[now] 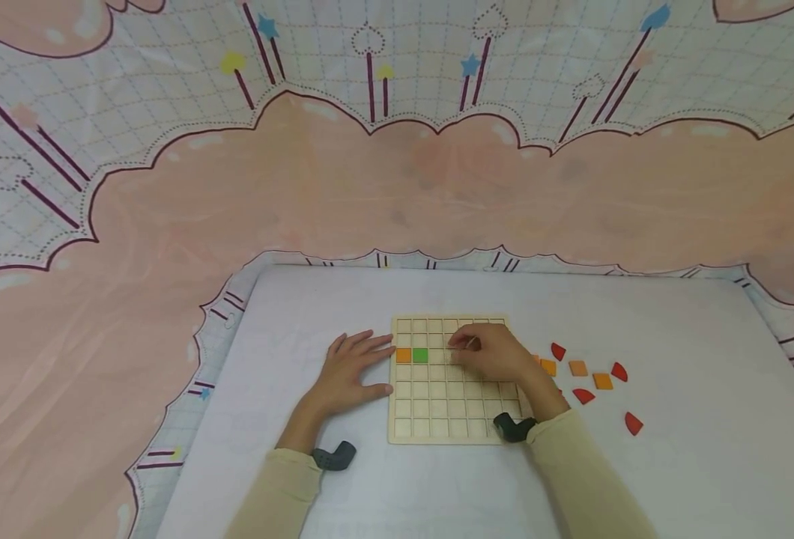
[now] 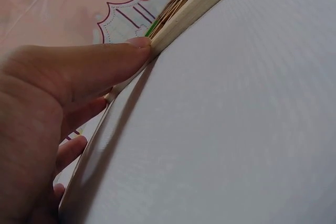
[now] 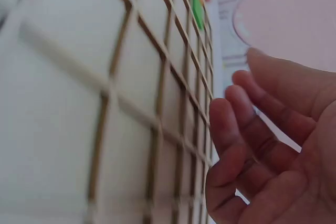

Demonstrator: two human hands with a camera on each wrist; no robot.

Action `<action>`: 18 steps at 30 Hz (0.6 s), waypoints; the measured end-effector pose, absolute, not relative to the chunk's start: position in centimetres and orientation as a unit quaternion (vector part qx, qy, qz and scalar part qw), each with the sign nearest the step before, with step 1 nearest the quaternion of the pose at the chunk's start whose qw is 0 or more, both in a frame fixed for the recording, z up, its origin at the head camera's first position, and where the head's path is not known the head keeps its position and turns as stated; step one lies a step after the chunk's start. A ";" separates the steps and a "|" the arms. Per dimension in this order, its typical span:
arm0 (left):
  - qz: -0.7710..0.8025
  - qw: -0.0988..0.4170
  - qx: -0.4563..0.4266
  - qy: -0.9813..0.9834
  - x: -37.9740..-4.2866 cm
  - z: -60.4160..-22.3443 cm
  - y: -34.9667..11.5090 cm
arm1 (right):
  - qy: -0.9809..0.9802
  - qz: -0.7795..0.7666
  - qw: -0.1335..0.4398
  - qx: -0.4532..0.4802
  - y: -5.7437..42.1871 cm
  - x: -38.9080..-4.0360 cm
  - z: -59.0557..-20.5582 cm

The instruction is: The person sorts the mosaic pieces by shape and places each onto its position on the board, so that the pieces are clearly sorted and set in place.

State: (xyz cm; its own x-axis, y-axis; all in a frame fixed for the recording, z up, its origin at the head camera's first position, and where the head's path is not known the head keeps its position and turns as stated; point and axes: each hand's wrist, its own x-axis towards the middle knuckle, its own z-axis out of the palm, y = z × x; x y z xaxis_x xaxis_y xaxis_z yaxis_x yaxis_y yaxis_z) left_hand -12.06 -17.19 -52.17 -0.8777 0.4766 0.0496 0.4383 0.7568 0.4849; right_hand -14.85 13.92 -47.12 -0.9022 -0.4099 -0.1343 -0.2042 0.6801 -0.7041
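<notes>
at the left, the left hand [image 1: 353, 378] lies with fingers spread, and its thumb and fingertips touch the left edge of the gridded wooden board [image 1: 440, 428], which sits on the white tabletop [image 1: 289, 299]. that light touch suits the step well: even, sideways pressure should keep the board from sliding, while too hard a push might turn it.

next to that edge, in the third row from the top, an orange tile [image 1: 404, 355] fills the first square and a green tile [image 1: 420, 355] the second. fingers are best kept off both, so that neither is nudged.

farther right, the right hand [image 1: 494, 353] hangs above the board with bent, slightly parted fingers, and no piece shows between them. a square piece is probably best held by opposite edges, squared to the thin ridges and lowered flat, with a fingertip tap to seat it.

at the far right, loose orange squares [image 1: 578, 368] and red rounded wedges [image 1: 583, 396] lie scattered beside the board. they seem thin, so sliding a fingertip under one edge would likely help. the right sleeve [image 1: 586, 471] passes near them and should stay clear.
</notes>
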 end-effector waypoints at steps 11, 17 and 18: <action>0.287 0.033 0.239 0.927 -12.1 -52.1 -17.1 | 0.920 -0.364 0.131 -0.068 20.4 -14.0 -45.7; 0.283 0.027 0.238 0.929 -12.1 -52.2 -17.1 | 0.929 -0.343 0.136 -0.029 24.2 -13.6 -46.1; 0.281 0.027 0.237 0.929 -12.1 -52.2 -17.1 | 0.930 -0.339 0.139 -0.021 24.6 -13.5 -46.3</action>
